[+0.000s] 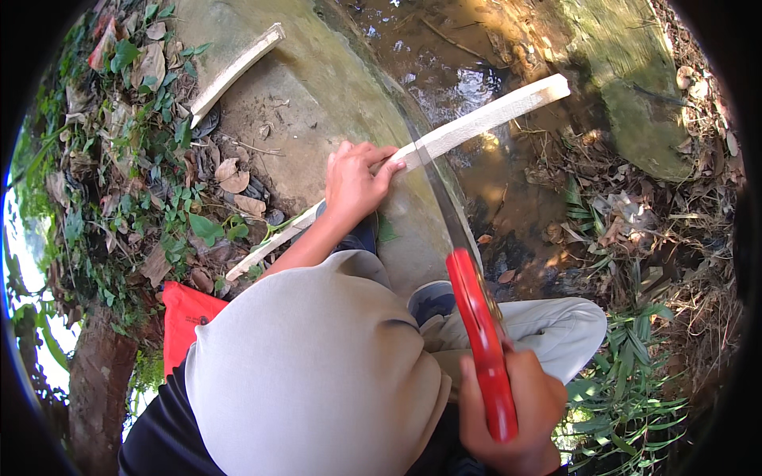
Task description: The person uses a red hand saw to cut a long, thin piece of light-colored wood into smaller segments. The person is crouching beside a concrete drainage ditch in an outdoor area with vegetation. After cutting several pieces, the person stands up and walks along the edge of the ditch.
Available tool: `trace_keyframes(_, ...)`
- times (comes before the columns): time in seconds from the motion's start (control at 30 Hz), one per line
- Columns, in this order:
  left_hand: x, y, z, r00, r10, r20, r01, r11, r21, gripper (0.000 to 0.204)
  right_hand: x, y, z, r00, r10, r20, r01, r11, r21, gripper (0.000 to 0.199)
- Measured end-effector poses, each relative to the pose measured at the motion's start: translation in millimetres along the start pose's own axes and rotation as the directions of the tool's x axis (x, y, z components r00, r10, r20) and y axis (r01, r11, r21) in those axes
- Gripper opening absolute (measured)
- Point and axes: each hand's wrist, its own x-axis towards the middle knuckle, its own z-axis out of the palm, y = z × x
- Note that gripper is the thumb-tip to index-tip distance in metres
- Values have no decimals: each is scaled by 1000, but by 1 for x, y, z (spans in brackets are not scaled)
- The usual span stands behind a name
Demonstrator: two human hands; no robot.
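Observation:
My left hand (355, 182) grips a long pale wooden slat (492, 113) near its middle and holds it down across a large flat stone (317, 87). The slat runs from the lower left to the upper right, its far end out over the water. My right hand (516, 412) is closed on the red handle (481, 349) of a long knife. Its grey blade (441, 190) reaches up to the slat and meets it just right of my left fingers. My knees in light trousers (556, 325) are bent below the slat.
A second pale slat (236, 71) lies on the stone at the upper left. A shallow brown stream (468, 71) flows beyond the stone, with a mossy rock (635, 87) at the far bank. Dry leaves and green plants (143, 182) cover the left ground. A red object (186, 317) lies lower left.

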Motion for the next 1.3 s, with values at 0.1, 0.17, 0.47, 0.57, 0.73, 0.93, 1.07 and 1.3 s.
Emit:
trace_keyframes(0.1,-4,-3,0,1000,-8,-12,8,1000,8,25,50,38,48,990,-68,123,70,997,-11,24)
trace_keyframes(0.17,-5,-5,0,1000,-9,-10,9,1000,-12,24,35,18,24,993,-33,113,35,999,-18,22)
trace_keyframes(0.47,-2,-5,3,1000,-29,-6,29,999,-29,24,46,23,43,999,-35,39,32,997,65,22)
trace_keyframes(0.57,0,1,-2,996,-76,41,79,995,-57,24,-2,-16,-15,996,73,45,-74,997,26,21)
trace_keyframes(0.73,-1,-4,1,993,-107,44,109,993,-49,26,38,3,21,995,61,84,-67,994,80,18)
trace_keyframes(0.93,-6,3,-2,993,-117,7,117,990,-76,25,31,18,24,998,11,64,-13,1000,20,19)
trace_keyframes(1.07,-3,4,-1,997,-76,-18,76,997,-17,25,49,6,34,999,40,-4,-39,996,74,20)
trace_keyframes(1.3,-7,0,-1,994,23,-107,-22,1000,10,19,23,49,48,994,-79,-75,86,991,99,20)
